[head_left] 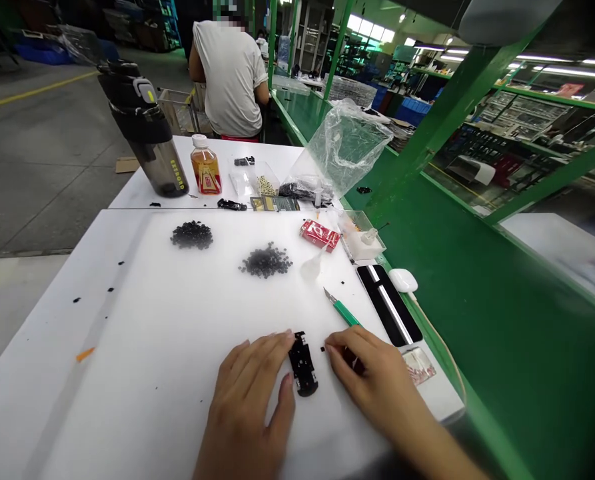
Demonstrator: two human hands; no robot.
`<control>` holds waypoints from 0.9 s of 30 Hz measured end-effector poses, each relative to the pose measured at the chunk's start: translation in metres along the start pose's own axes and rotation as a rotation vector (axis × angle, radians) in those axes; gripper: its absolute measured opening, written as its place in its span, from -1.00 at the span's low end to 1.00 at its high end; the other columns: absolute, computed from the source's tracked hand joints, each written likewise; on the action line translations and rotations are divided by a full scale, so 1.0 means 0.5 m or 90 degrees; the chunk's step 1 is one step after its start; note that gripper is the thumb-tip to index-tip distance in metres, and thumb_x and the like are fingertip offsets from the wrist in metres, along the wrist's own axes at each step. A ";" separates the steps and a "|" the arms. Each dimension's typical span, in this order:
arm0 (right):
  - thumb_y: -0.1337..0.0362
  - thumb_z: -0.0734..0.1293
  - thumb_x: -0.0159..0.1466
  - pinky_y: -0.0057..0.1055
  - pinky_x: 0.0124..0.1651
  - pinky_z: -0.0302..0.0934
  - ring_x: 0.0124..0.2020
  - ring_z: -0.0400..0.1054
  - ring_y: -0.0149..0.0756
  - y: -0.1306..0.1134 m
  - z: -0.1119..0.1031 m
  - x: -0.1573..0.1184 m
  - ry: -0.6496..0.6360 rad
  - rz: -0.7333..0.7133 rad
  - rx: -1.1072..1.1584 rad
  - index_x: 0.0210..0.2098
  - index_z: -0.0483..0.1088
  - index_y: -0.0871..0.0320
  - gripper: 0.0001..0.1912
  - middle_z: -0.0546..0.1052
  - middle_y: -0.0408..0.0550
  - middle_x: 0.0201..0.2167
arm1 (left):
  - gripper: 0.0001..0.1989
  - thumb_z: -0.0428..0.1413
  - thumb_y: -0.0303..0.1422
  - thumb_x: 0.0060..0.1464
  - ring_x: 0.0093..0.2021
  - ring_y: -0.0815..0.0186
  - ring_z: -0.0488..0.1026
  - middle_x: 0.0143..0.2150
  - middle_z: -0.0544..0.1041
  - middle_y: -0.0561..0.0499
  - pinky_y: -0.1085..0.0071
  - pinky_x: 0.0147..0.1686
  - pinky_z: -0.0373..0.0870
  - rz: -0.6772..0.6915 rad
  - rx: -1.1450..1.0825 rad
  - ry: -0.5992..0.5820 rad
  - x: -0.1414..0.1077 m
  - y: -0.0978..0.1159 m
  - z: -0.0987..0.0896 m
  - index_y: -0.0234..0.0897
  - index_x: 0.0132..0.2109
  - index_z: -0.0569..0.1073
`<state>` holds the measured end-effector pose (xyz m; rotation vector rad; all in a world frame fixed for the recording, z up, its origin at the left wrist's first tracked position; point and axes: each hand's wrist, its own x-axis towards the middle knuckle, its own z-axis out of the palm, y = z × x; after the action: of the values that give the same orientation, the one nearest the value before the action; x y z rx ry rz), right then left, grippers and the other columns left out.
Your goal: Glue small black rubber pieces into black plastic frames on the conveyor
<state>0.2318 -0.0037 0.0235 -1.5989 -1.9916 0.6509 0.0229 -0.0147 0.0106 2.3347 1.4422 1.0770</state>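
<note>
A black toy-car-chassis-like part (304, 365) lies on the white tabletop between my hands. My left hand (257, 393) rests along its left side, fingers stretched out, fingertips touching its upper left edge, thumb apart. My right hand (372, 373) is to the right of the part, thumb and forefinger pinched together. A tiny black piece (322, 349) shows right at those fingertips. Something dark red under the curled fingers is mostly hidden. Just beyond the right hand lies a craft knife (342, 308) with a green handle. Two heaps of small parts, black pieces (192, 235) and dark grey pieces (266, 260), are farther back.
At the back stand a tumbler (154, 147) and a drink bottle (206, 167), near a clear plastic bag (344, 143). A red packet (320, 235), a clear box (362, 237) and a phone (390, 305) line the right side. Beyond, a person (230, 77) sits facing away.
</note>
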 end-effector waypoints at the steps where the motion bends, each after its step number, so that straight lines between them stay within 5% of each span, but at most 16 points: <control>1: 0.36 0.25 0.41 -0.46 -0.23 0.27 -0.29 0.41 -0.43 -0.002 -0.010 0.010 -0.041 0.016 0.015 -0.19 0.46 0.09 -0.85 0.50 -0.17 -0.28 | -0.58 0.01 -0.52 0.30 0.25 0.39 0.33 0.18 0.49 0.06 0.33 0.32 0.15 -0.002 -0.008 0.010 -0.003 0.001 0.001 -0.29 0.28 0.33; 5: 0.38 0.22 0.41 -0.37 -0.16 0.27 -0.23 0.41 -0.35 -0.007 -0.045 0.041 -0.187 -0.008 -0.021 -0.19 0.46 0.12 -0.83 0.51 -0.13 -0.25 | -0.56 -0.02 -0.58 0.31 0.32 0.38 0.31 0.22 0.49 0.06 0.29 0.41 0.07 0.018 0.013 -0.013 -0.014 0.005 0.002 -0.36 0.29 0.30; 9: 0.37 0.16 0.43 -0.28 -0.24 0.25 -0.32 0.35 -0.29 -0.005 -0.053 0.050 -0.245 -0.069 -0.130 -0.20 0.40 0.18 -0.81 0.45 -0.06 -0.27 | -0.53 -0.05 -0.56 0.31 0.36 0.36 0.25 0.19 0.51 0.15 0.30 0.40 0.09 0.036 0.022 -0.056 -0.018 0.005 -0.005 -0.29 0.32 0.27; 16: 0.40 0.19 0.44 -0.41 -0.21 0.25 -0.28 0.33 -0.41 -0.026 -0.051 0.013 -0.260 -0.145 -0.031 -0.10 0.29 0.09 -0.89 0.40 -0.14 -0.21 | -0.44 -0.13 -0.60 0.27 0.31 0.48 0.27 0.07 0.57 0.23 0.38 0.33 0.15 -0.052 -0.049 -0.086 -0.011 0.003 -0.012 -0.24 0.37 0.18; 27: 0.59 0.24 0.33 -0.29 -0.19 0.32 -0.27 0.28 -0.26 -0.030 -0.013 -0.014 -0.237 -0.369 -0.258 0.01 0.27 0.26 -0.71 0.37 -0.02 -0.22 | -0.44 -0.10 -0.62 0.20 0.30 0.53 0.28 0.19 0.50 0.27 0.44 0.35 0.08 -0.083 -0.048 -0.079 -0.011 0.007 -0.007 -0.20 0.30 0.29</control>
<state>0.2261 -0.0134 0.0376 -1.0378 -2.8389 0.3404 0.0215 -0.0218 0.0124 2.1813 1.4579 0.9192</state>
